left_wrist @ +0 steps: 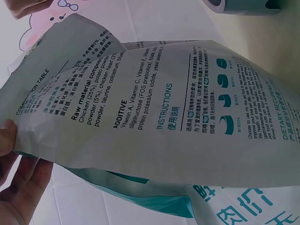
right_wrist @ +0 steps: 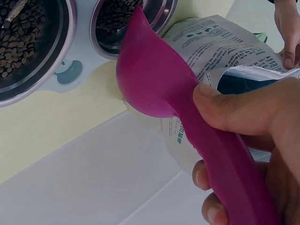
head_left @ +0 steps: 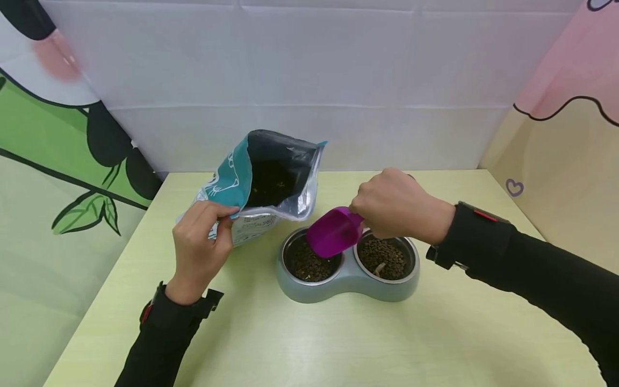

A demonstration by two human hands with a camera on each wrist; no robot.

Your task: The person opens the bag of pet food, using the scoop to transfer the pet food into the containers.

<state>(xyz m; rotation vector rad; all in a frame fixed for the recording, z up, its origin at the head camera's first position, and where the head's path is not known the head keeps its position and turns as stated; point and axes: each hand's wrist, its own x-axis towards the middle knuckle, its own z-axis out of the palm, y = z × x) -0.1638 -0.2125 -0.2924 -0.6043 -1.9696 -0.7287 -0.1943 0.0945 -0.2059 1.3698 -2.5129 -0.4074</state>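
Pet-food bag (head_left: 234, 177), teal, white and silver: behind and to the left of the bowls, tilted, its mouth wide and facing the wearer; foil lining, dark interior with a few brown specks. Left-wrist view shows a white panel printed "ADDITIVE" and "INSTRUCTIONS".

Left hand (head_left: 202, 244): thumb and fingers pinch the near left edge of the bag's mouth. Black sleeve (head_left: 155, 349), black wrist strap (head_left: 166, 312).

Right hand (head_left: 394, 204): fingers curled round the handle of the scoop, thumb laid along the handle's neck.

Scoop (head_left: 333, 234), magenta plastic: held over the double feeder, overlapping the left bowl in the head view, lip pointing leftward and down; rounded underside toward the right-wrist camera. A dark patch shows inside; whether it is kibble cannot be told.

Double feeder (head_left: 348, 279), blue-grey, one piece, on the table (head_left: 309, 344), pale yellow wood-look top. Two round steel bowls, left and right, each containing brown kibble (head_left: 382, 255); one pale elongated piece (head_left: 380, 267) lies atop the right-hand portion.

Backdrop (head_left: 314, 80): white creased sheet behind the table; printed cartoon panels at either side, a purple heart (head_left: 515, 187) on the right one.
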